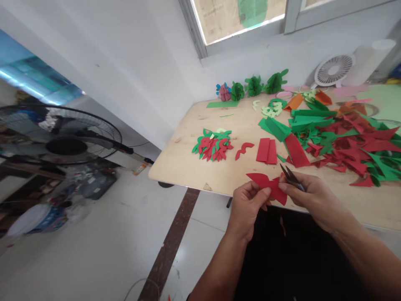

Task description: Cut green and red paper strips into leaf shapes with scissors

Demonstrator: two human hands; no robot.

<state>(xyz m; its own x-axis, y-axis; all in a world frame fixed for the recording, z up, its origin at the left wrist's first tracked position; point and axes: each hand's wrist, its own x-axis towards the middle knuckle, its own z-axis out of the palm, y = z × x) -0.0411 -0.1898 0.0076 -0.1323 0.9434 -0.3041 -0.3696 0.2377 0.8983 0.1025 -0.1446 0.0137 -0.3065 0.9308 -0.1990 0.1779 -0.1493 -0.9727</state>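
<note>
A cut piece of red paper [261,180] is pinched between the thumb and fingers of my left hand [249,205] at the table's front edge. My right hand [308,196] holds dark-bladed scissors [292,177], their tips pointing up and slightly apart, and its thumb and finger also touch the red paper's right side. Just beyond lie folded red strips [266,151] and a curved red cutout [243,150]. A pile of red and green leaf-shaped cutouts [213,145] sits farther left on the wooden table [178,154].
Red and green scraps [354,146] cover the table's right side. Folded green paper figures [254,85] stand along the wall, near a small white fan [334,71]. A large black fan [65,146] stands left of the table.
</note>
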